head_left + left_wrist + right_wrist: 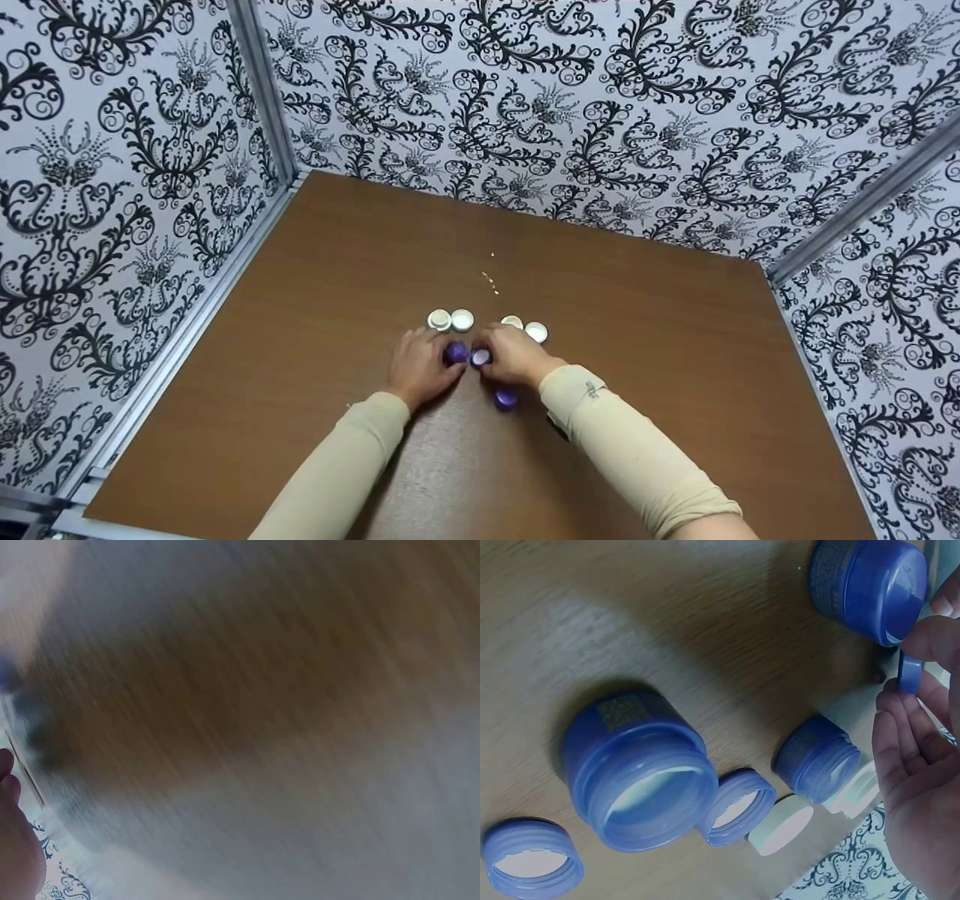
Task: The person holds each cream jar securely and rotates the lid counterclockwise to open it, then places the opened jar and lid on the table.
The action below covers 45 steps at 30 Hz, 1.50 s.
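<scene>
In the head view my left hand curls its fingers and thumb round a purple jar. Facing it, my right hand pinches a small purple cap, its pale inside showing. The right wrist view shows this cap edge-on between thumb and fingers, beside a capped blue-purple jar. Another purple piece lies below the right wrist. Beyond the hands are white round pieces in two pairs, one partly covered by the right hand. The left wrist view is mostly blurred tabletop.
Uncapped jars, one large and one small, stand in the right wrist view. Ring-like lids and a white disc lie around them. Small pale bits dot the brown tabletop; patterned walls enclose it.
</scene>
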Motion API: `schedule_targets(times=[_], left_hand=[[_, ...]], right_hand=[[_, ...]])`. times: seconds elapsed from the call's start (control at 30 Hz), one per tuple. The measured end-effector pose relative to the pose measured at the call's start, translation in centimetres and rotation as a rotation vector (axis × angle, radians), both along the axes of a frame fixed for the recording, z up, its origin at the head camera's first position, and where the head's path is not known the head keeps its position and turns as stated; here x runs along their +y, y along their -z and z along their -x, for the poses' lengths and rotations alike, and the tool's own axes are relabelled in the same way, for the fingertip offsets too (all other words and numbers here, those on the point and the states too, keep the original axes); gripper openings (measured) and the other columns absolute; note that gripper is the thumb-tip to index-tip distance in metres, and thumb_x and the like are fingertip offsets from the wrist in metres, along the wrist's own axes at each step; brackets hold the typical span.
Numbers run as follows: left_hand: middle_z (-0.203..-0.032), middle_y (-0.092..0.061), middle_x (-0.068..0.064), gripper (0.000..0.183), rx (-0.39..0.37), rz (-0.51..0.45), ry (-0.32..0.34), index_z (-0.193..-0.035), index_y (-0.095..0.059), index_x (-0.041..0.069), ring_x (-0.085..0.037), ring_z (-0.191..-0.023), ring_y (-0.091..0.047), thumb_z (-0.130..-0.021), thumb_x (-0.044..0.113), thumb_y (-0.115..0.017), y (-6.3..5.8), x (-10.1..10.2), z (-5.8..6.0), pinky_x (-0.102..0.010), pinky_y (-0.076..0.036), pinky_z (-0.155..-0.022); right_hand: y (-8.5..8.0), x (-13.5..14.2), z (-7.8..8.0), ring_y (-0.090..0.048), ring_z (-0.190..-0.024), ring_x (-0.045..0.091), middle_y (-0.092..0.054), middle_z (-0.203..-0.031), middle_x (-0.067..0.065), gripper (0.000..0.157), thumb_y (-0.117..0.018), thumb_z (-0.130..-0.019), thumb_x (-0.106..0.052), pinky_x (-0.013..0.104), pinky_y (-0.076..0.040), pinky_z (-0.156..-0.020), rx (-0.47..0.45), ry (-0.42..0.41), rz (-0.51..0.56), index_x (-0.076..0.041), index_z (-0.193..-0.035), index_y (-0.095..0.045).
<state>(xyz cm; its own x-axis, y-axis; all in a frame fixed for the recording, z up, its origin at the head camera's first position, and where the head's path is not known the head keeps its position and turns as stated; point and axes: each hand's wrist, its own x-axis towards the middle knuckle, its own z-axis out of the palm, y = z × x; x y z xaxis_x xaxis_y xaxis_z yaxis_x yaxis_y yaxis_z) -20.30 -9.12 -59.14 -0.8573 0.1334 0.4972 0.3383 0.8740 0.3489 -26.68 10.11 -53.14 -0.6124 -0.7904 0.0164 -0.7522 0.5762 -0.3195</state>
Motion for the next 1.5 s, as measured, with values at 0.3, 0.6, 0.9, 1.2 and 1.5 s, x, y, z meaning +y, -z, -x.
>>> schedule_targets(times=[0.3,0.6,0.9,1.2,1.5], left_hand=[[-0.098,-0.069,-0.002,0.038,-0.023,0.001,0.005,-0.095,-0.075,0.011,-0.026,-0.091,-0.061,-0.074,0.042,-0.08,-0.09,-0.06,-0.01,-0.046,-0.046,-0.083],[-0.102,-0.069,-0.002,0.038,-0.025,0.002,0.006,-0.098,-0.075,0.014,-0.026,-0.094,-0.061,-0.075,0.043,-0.079,-0.31,0.03,-0.11,-0.048,-0.046,-0.085],[-0.103,-0.069,-0.004,0.037,-0.04,-0.001,0.019,-0.099,-0.075,0.013,-0.028,-0.093,-0.061,-0.075,0.041,-0.081,-0.53,0.0,-0.19,-0.047,-0.046,-0.082],[-0.104,-0.069,-0.006,0.038,-0.042,-0.014,0.027,-0.098,-0.075,0.012,-0.03,-0.093,-0.061,-0.074,0.04,-0.083,-0.48,0.04,-0.27,-0.05,-0.047,-0.082],[-0.1,-0.068,-0.004,0.043,-0.072,0.013,-0.005,-0.1,-0.075,0.011,-0.029,-0.092,-0.061,-0.075,0.045,-0.082,-0.18,0.09,-0.35,-0.05,-0.047,-0.082]], right_hand=[[0.02,0.0,0.17,-0.059,-0.085,0.025,-0.066,-0.092,0.011,0.023,-0.078,-0.069,-0.007,0.042,-0.05,-0.077,0.0,0.011,-0.029,-0.004,-0.091,-0.072],[-0.11,-0.07,0.21,-0.059,-0.084,0.025,-0.068,-0.086,0.01,0.021,-0.08,-0.071,-0.008,0.042,-0.05,-0.075,0.021,0.004,-0.033,-0.003,-0.089,-0.072],[-0.36,-0.14,0.14,-0.06,-0.083,0.028,-0.067,-0.084,0.01,0.021,-0.08,-0.071,-0.009,0.045,-0.05,-0.075,0.014,0.014,-0.036,-0.002,-0.089,-0.072],[-0.2,-0.23,0.14,-0.059,-0.083,0.028,-0.068,-0.083,0.009,0.021,-0.08,-0.071,-0.01,0.044,-0.049,-0.075,0.028,0.014,-0.041,-0.003,-0.089,-0.072],[-0.08,-0.27,0.11,-0.058,-0.082,0.026,-0.067,-0.081,0.006,0.021,-0.081,-0.071,-0.01,0.042,-0.05,-0.073,0.038,0.021,-0.054,-0.004,-0.089,-0.071]])
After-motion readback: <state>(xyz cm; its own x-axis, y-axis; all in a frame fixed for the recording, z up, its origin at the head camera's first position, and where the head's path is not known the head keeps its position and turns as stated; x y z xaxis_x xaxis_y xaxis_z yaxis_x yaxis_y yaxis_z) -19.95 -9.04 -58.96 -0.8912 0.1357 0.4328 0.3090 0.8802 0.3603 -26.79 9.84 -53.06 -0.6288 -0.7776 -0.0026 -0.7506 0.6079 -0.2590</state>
